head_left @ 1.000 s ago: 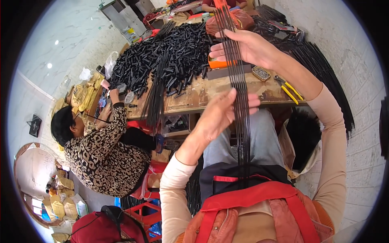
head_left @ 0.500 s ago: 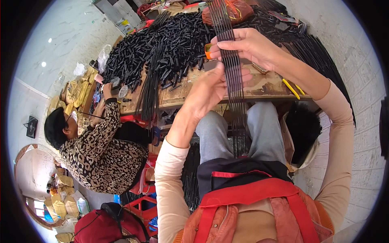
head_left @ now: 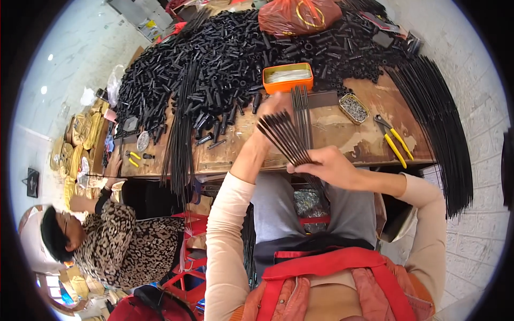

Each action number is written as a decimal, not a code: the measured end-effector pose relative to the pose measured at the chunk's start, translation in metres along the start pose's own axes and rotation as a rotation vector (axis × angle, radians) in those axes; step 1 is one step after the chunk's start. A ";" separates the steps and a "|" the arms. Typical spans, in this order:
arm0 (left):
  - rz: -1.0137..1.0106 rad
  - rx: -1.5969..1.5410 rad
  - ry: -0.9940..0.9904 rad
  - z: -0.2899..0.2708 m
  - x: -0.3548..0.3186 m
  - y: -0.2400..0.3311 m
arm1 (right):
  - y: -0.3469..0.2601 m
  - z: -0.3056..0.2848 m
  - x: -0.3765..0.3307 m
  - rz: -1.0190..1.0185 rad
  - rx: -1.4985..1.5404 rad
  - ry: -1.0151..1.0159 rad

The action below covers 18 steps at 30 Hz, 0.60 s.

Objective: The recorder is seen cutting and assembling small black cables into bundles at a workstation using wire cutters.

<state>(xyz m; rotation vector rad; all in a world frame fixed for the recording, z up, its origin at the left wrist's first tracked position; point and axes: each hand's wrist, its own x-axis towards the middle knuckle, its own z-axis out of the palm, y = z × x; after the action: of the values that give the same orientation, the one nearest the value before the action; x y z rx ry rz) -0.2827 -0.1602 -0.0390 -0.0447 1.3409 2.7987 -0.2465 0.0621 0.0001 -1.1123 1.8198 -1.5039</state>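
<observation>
My right hand [head_left: 329,168] is closed around a bundle of thin black rods [head_left: 281,136], whose near ends fan out toward the upper left above the table's front edge. My left hand [head_left: 267,115] is behind the fanned ends, close to an orange box [head_left: 287,88] holding thin pale pins [head_left: 289,75]. Its fingers are blurred and partly covered by the rods. A few more dark rods [head_left: 302,115] lie on the wooden table [head_left: 235,150], just right of that hand.
Black tubes [head_left: 198,64] are heaped across the back, under a red plastic bag [head_left: 300,16]. Rightward are a tin of small metal pieces [head_left: 354,108], yellow-handled pliers [head_left: 396,142] and long black rods [head_left: 439,123]. Another rod bundle [head_left: 179,134] overhangs the edge. A co-worker [head_left: 123,230] sits left.
The rods, upright between both hands before, now tilt in my right hand, which has come down. My left hand has left them and moved toward the orange box. The view has shifted.
</observation>
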 end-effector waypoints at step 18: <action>0.318 0.583 0.087 0.140 -0.145 0.041 | 0.039 0.007 -0.015 -0.199 -0.166 0.117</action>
<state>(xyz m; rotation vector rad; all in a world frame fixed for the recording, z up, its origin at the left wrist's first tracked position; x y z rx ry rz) -0.1411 -0.0801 0.0866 0.0714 2.3078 2.5183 -0.2433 0.0722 -0.0408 -1.3437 1.9931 -1.5814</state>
